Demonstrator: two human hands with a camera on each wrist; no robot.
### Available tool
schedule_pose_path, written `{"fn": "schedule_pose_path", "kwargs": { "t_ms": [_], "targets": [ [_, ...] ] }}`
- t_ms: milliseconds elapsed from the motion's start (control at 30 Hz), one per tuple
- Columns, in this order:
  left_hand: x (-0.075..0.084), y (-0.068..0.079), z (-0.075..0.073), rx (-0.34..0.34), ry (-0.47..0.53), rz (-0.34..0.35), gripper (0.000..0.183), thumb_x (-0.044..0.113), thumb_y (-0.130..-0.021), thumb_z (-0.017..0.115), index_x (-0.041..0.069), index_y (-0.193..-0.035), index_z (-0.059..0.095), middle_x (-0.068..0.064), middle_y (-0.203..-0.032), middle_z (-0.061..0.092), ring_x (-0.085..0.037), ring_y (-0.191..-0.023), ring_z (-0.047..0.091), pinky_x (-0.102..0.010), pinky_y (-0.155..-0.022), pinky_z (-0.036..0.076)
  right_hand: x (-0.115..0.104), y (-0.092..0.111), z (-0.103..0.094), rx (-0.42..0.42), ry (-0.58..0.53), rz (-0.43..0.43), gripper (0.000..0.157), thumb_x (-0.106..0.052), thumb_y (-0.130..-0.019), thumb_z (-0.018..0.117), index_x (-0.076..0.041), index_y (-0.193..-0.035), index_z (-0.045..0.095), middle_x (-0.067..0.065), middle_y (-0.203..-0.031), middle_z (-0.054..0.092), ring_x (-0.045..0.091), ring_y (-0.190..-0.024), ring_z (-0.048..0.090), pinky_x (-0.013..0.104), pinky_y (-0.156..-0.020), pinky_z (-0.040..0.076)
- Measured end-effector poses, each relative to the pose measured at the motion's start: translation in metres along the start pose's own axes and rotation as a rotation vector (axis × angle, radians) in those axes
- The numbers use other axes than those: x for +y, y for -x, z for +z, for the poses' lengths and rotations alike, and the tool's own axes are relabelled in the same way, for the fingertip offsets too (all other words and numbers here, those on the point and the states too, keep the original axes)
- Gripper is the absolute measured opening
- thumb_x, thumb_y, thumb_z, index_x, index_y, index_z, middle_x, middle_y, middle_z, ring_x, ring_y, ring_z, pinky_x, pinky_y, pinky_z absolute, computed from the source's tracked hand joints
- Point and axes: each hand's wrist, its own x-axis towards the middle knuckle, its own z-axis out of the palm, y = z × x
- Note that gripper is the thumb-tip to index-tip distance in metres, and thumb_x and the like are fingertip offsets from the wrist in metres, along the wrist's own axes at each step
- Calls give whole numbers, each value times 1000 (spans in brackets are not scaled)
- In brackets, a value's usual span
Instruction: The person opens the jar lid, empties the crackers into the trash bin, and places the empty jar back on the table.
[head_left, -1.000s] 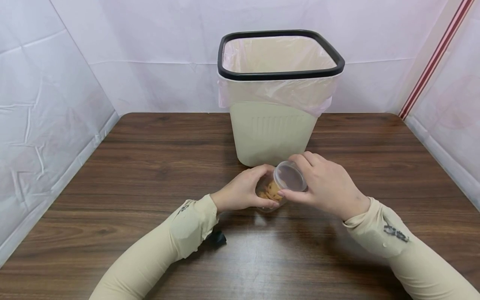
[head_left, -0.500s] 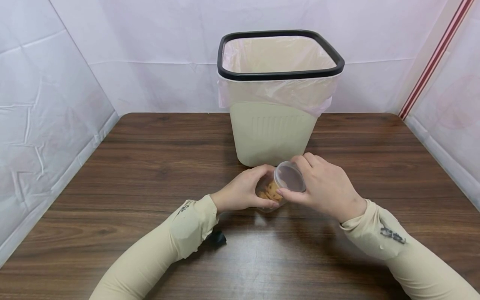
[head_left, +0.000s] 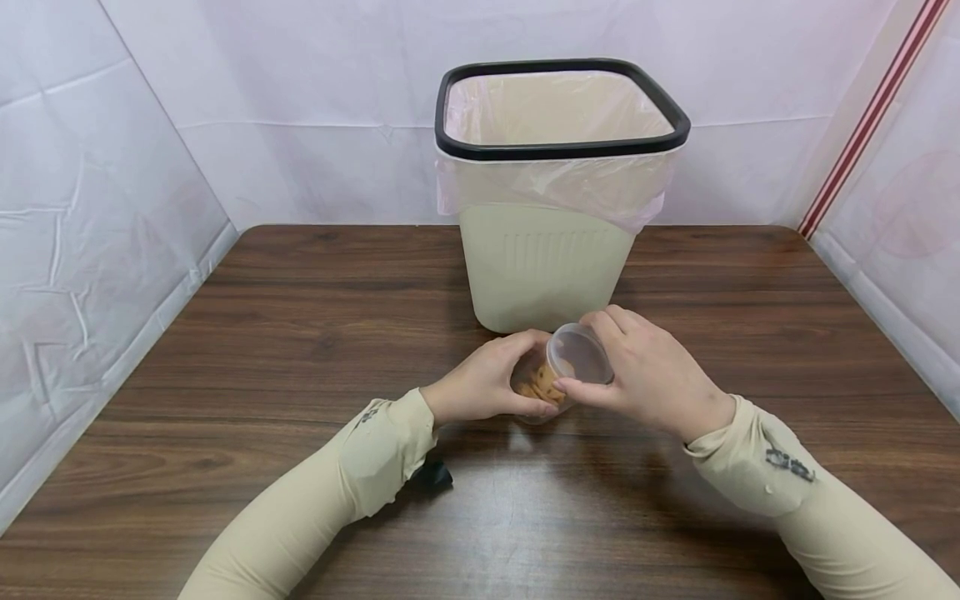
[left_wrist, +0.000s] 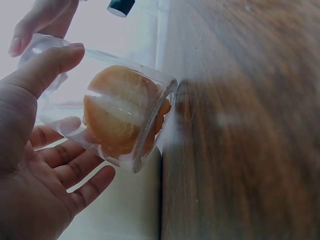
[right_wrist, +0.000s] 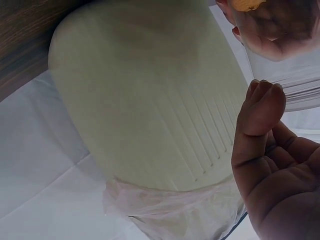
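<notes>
A clear plastic jar (head_left: pixel 534 363) stands tilted between both hands, several golden cookies (left_wrist: pixel 117 110) stacked inside near its base. My left hand (head_left: pixel 491 379) holds its side, thumb near me and fingers around the far side. At the jar's upper end, my right hand (head_left: pixel 648 371) grips the round translucent lid (head_left: pixel 581 353) by its edge between thumb and fingers. From the left wrist, the jar's base rim shows right at the wooden tabletop (left_wrist: pixel 240 130). Ridged clear plastic (right_wrist: pixel 302 94) lies beside my right fingertips (right_wrist: pixel 272 102) in the right wrist view.
Just behind the hands rises a cream trash bin (head_left: pixel 547 267) with a black rim and a pinkish liner (head_left: pixel 555 185) folded over it. A small black object (head_left: pixel 433 477) lies under the left sleeve. White sheeting (head_left: pixel 315 108) hangs around the table's back and sides.
The right hand and wrist have shifted very slightly, with the lid still in their grip. Left hand, jar and bin stay in place.
</notes>
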Motion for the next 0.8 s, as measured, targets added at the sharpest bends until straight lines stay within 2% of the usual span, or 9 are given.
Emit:
{"fn": "schedule_pose_path", "kwargs": {
  "t_ms": [267, 800],
  "targets": [
    [-1, 0, 0, -5, 5, 6, 62, 27, -74, 83, 10, -126, 54, 0, -120, 63, -10, -106, 58, -26, -95, 46, 1, 1, -2, -30, -48, -13, 52, -41, -75, 74, -1, -105, 58, 9, -95, 60, 22, -85, 59, 37, -76, 51],
    [-1, 1, 0, -18, 30, 3, 63, 26, -74, 83, 10, -127, 53, 0, -119, 62, -10, -106, 57, -26, -96, 46, 7, 0, -4, -52, -64, -86, 55, -37, -76, 74, -1, -114, 57, 10, -103, 58, 21, -89, 59, 37, -77, 50]
  ]
}}
